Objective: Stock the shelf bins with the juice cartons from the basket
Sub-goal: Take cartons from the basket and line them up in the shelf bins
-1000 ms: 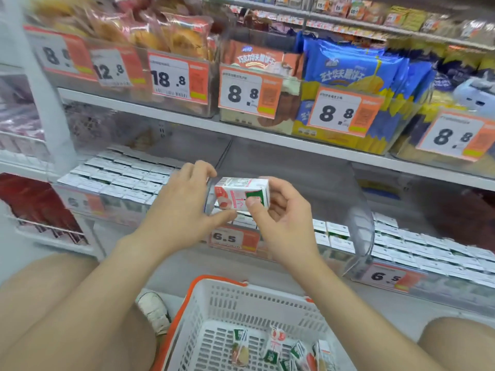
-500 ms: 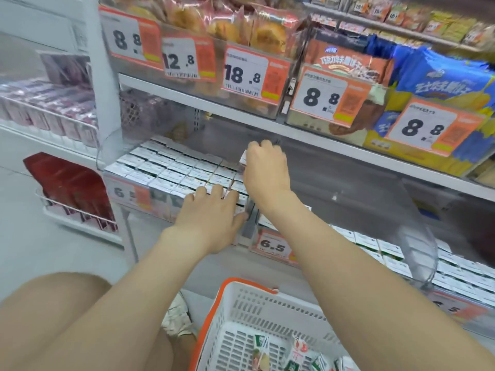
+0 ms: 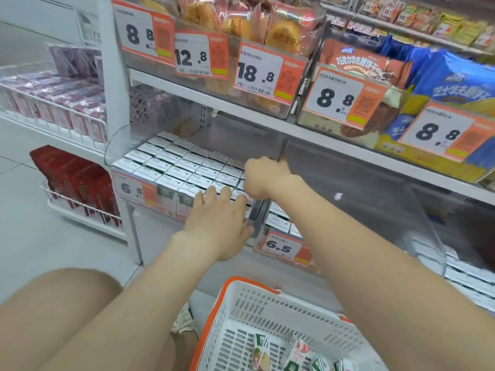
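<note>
Nearest, a white basket (image 3: 241, 311) with an orange rim sits on the floor, a few juice cartons (image 3: 297, 352) lying loose in it. Above it, the left hand (image 3: 218, 226) lies flat, fingers spread and released, on the front row of cartons in the clear shelf bin (image 3: 171, 167). Farther in, the right hand (image 3: 263, 176) is curled at the bin's right rear; whether it grasps a carton cannot be told.

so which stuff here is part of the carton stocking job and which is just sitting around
Part of the job:
- juice cartons in the basket
- left shelf bin, nearly full
- left hand, right hand

Just around:
- pastry packs
- blue snack bags
- red boxes
</note>
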Demonstrator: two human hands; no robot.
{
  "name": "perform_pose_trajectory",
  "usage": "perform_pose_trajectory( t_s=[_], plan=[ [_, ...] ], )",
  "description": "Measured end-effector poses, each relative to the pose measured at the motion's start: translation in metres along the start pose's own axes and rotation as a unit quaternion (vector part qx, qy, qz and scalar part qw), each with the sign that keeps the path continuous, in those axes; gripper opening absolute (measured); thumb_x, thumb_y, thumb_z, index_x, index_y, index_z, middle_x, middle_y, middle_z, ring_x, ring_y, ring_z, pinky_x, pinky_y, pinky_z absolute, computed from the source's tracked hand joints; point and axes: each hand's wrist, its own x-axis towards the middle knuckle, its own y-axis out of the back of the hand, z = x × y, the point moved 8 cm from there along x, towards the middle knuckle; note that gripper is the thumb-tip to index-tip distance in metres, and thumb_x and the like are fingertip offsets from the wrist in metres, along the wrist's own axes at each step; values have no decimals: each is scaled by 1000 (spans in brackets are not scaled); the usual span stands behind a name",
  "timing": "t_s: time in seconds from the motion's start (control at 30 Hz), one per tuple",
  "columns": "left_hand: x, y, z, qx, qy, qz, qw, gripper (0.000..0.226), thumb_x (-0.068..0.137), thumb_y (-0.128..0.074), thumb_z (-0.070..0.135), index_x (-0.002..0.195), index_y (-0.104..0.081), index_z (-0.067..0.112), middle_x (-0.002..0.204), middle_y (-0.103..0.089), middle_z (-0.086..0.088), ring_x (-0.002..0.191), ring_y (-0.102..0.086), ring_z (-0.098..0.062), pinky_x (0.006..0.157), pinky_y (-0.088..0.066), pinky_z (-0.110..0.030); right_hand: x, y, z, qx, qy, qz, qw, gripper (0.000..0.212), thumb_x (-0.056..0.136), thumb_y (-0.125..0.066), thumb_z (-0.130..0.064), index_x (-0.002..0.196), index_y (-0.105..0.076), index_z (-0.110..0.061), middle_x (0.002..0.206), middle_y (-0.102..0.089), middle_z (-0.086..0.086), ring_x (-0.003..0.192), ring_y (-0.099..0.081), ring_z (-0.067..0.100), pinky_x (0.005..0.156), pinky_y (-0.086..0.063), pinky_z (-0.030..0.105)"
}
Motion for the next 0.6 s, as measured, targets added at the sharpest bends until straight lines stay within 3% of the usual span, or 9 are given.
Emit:
perform_pose_trajectory(
  t_s=[0.03,0.1,0.2,0.3,0.37,0.43,0.5,0.6],
  plan=[
    [-3,2,5,6,1,13,1000,54,103,-40,58,139,-40,18,144,-39,-12,137,-35,-39,117,-31,-52,-8,-2,2,31,12,39,999,3,96,-50,-18,97,-51,-15,111,-65,10,111,-61,34,104,-36,50],
    [-12,5,7,20,16,55,998,50,100,-47,56,129,-44,15,136,-42,-13,130,-39,-37,110,-37,-48,-33,-7,4,99,40,150,983,19,96,-49,-19,112,-58,-12,118,-66,11,116,-60,36,100,-40,47],
    [-29,12,18,44,40,121,991,45,92,-59,47,117,-48,11,121,-48,-15,113,-46,-36,90,-43,-44,-99,-24,14,192,99,299,929,41,93,-49,-17,130,-62,-9,135,-61,11,131,-53,33,106,-44,47],
    [-42,5,34,-9,33,132,991,33,92,-61,38,111,-51,14,112,-54,-12,108,-51,-36,83,-45,-43,-159,-54,26,192,130,367,901,41,89,-52,-13,127,-66,-6,140,-59,15,129,-55,36,106,-44,47],
    [-47,-14,48,-63,15,78,995,25,95,-60,39,107,-52,19,108,-61,-8,105,-60,-35,81,-52,-42,-190,-74,34,181,150,405,884,32,85,-53,-7,111,-70,-3,118,-67,16,106,-62,39,88,-47,49],
    [-48,-42,66,-77,-15,-2,997,23,97,-59,43,103,-52,21,106,-65,-8,101,-66,-35,81,-56,-43,-210,-105,40,166,175,391,888,22,82,-52,-7,94,-70,-4,91,-65,13,83,-60,37,72,-45,48],
    [-49,-83,91,-43,-69,-123,989,25,99,-59,45,109,-56,21,115,-65,-8,107,-65,-34,85,-55,-40,-218,-151,44,148,191,317,917,18,82,-51,-13,84,-69,-9,77,-61,9,73,-58,34,66,-47,43],
    [-55,-145,126,5,-156,-286,946,35,103,-58,41,130,-60,18,132,-62,-7,121,-59,-30,94,-49,-34,-218,-233,53,129,178,84,972,23,86,-47,-18,82,-68,-13,75,-64,5,72,-62,32,64,-52,40]
  ],
)
